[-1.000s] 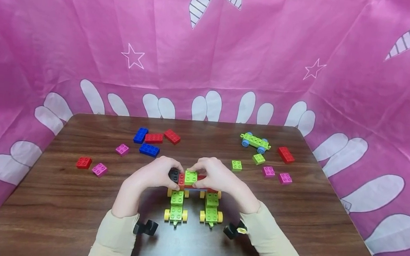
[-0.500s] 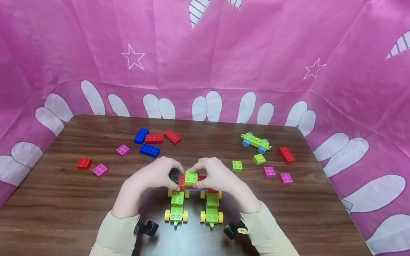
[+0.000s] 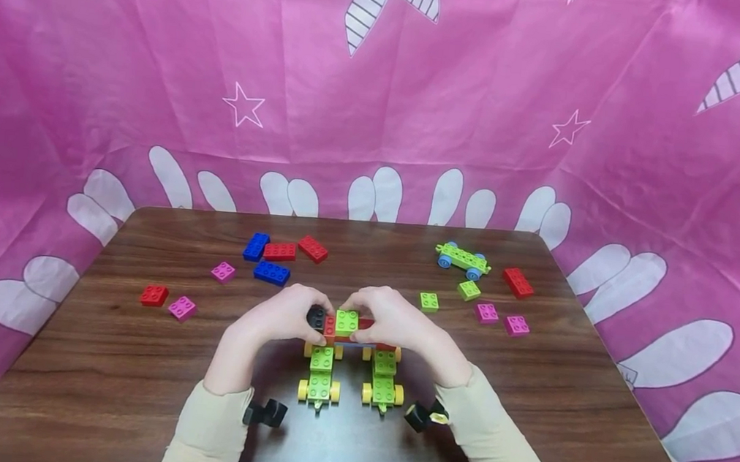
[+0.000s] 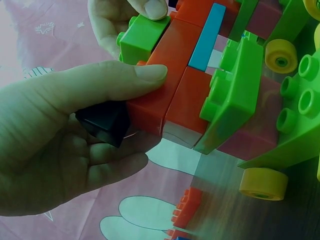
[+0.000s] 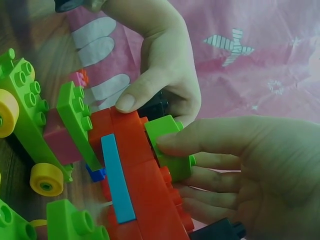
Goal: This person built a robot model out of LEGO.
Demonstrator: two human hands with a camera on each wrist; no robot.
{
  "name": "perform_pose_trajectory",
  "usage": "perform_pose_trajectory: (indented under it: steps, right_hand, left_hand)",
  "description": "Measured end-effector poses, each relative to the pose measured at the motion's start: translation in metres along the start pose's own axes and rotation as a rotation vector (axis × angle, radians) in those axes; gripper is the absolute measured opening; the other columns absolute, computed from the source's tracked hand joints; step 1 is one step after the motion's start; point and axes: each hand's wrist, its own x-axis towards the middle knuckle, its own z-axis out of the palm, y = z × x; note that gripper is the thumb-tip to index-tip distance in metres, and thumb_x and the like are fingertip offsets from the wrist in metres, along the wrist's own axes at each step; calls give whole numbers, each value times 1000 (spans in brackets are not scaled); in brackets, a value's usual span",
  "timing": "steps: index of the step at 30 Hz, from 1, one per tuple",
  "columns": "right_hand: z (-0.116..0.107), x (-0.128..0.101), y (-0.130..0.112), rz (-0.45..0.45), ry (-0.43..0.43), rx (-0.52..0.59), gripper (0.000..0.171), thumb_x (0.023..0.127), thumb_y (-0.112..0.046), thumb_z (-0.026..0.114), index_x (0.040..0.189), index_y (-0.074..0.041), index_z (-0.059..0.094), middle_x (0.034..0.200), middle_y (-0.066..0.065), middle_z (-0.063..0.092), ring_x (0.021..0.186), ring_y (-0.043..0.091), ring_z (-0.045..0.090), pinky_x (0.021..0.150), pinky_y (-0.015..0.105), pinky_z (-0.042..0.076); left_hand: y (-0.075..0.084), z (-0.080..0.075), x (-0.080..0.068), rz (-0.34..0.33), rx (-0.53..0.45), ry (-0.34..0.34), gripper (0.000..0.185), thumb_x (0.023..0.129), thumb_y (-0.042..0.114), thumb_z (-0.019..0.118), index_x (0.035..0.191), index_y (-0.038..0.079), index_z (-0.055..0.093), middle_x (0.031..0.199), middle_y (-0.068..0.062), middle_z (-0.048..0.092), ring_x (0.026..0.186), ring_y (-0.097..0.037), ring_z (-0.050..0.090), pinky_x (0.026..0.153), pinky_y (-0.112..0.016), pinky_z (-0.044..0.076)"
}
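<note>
Near the front middle of the counter (image 3: 524,435) stands a brick build (image 3: 348,357) on 2 green wheeled bases. The left hand (image 3: 283,315) curls its thumb and fingers round the red block (image 4: 165,85) and a black piece (image 4: 102,122), bracing the structure. The right hand (image 3: 389,319) pinches the green brick (image 3: 347,321) on top, fingers curled, apparently to seat it squarely

Both hands, left (image 3: 283,315) and right (image 3: 389,319), pinch a green brick (image 3: 347,321) atop a red build (image 3: 330,326) on the worktop (image 3: 101,354); loose bricks (image 3: 271,272) lie beyond.
</note>
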Motion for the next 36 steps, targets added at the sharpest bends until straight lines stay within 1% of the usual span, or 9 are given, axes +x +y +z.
perform_pose_trajectory:
  steps: [5,12,17,21,23,26,29,31,36]
  right_hand:
    - [0,-2,0,-2,2,8,41,78,-13,80,117,-10,69,111,3,71,100,22,64,89,38,54]
    - [1,-6,3,0,21,7,46,79,-18,81,122,-10,66,116,2,70,103,17,64,91,37,55]
    - [-2,-10,7,-25,54,-6,45,81,-20,80,122,-8,66,119,4,70,110,20,64,93,39,54]
    - [-7,-14,12,-68,133,-12,43,83,-22,79,121,-8,66,119,5,70,113,20,64,95,40,53]
    - [-10,-17,16,-90,196,3,41,84,-22,78,120,-9,66,118,6,70,113,20,64,96,41,52]
    - [-16,-20,22,-96,304,42,38,84,-21,78,118,-9,67,116,7,70,110,21,64,95,43,53]
    - [-21,-23,29,-61,391,51,35,85,-21,77,117,-10,67,116,6,70,110,22,64,94,44,53]
    - [-23,-25,35,-28,428,47,34,85,-21,77,116,-9,68,116,7,70,110,24,64,93,45,53]
    - [-30,-29,54,33,449,25,35,86,-18,76,117,-6,67,117,9,70,112,28,63,92,48,53]
  left_hand:
    - [-1,1,0,3,0,-7,34,74,14,85,105,10,71,95,1,68,89,-15,59,78,-30,56]
    - [0,0,-1,-2,-2,-6,35,74,15,85,105,10,71,97,1,68,89,-15,60,79,-31,57]
    - [1,0,-1,-4,5,-7,35,74,15,85,106,11,71,97,1,68,92,-16,60,79,-32,57]
    - [1,0,-1,-12,14,-6,35,74,16,85,106,11,71,98,1,68,92,-16,59,80,-33,57]
    - [1,0,-1,-20,14,-4,35,74,16,85,106,12,71,98,1,68,92,-16,59,81,-33,57]
    - [2,1,0,-35,19,1,36,73,17,85,106,12,71,99,1,68,93,-16,59,81,-33,57]
    - [3,1,0,-45,31,7,36,73,17,85,106,13,71,101,1,68,96,-16,59,82,-34,56]
    - [3,1,0,-50,38,10,36,73,17,85,106,14,72,103,1,68,98,-17,58,84,-35,56]
    - [2,2,0,-56,41,10,36,74,18,85,107,14,71,105,0,68,101,-18,58,85,-37,56]
